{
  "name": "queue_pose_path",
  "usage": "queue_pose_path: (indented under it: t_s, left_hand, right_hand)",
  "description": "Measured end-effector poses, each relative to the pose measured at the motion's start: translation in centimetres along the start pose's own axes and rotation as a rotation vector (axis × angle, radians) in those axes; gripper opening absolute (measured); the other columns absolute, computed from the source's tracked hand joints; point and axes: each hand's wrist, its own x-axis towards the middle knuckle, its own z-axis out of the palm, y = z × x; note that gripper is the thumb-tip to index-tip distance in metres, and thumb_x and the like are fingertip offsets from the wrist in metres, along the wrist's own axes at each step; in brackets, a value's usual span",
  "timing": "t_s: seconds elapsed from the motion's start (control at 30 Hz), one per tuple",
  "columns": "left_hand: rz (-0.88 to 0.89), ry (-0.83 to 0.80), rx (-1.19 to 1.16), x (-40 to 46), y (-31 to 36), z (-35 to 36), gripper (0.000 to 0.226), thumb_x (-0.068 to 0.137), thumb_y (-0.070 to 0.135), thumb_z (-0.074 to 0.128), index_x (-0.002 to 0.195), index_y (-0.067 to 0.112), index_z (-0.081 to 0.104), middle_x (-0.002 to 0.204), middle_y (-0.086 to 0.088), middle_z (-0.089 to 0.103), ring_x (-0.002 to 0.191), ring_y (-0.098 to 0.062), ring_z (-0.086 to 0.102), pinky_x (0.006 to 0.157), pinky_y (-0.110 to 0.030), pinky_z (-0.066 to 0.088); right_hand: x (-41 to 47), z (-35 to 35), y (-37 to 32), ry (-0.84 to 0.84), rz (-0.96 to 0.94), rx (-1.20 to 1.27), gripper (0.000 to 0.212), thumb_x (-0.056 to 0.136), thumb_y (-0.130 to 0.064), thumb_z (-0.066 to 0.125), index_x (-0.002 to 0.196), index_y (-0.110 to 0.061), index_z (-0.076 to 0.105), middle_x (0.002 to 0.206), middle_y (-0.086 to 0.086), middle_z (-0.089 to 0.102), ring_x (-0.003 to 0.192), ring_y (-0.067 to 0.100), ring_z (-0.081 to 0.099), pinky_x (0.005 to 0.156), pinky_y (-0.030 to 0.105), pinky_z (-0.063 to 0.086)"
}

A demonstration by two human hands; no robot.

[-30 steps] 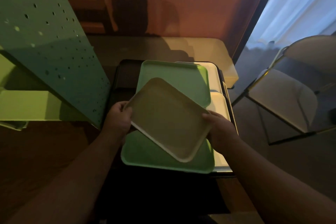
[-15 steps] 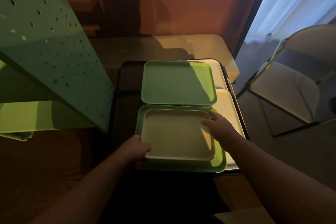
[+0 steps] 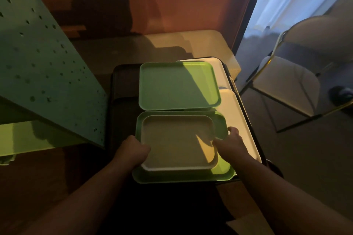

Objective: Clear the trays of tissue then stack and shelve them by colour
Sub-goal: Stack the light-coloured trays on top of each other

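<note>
I see the beige tray (image 3: 177, 143) lying flat inside the near green tray (image 3: 222, 174). My left hand (image 3: 131, 149) has its fingers closed on the beige tray's left edge; my right hand (image 3: 230, 144) grips its right edge. A second green tray (image 3: 177, 86) sits just beyond, partly over white trays (image 3: 236, 112) on the dark desk (image 3: 124, 86).

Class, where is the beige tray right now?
In the head view the beige tray lies low and central inside the near green tray, held between the left hand and right hand.
</note>
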Motion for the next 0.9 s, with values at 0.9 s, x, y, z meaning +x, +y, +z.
queue_pose_path:
  t_s: [0.9]
  left_hand:
    - [0.142,0.306,-0.310,9.5,13.4,-5.8,0.042,0.091,0.017,0.056,0.133,0.010,0.052,0.102,-0.005,0.055,0.086,-0.023,0.057,0.056,-0.030,0.045]
  right_hand:
    - [13.8,-2.4,-15.3,0.137,-0.330,0.012,0.069,0.087,-0.030,0.069,0.148,-0.020,0.039,0.130,0.009,0.056,0.115,0.031,0.058,0.090,0.044,0.055]
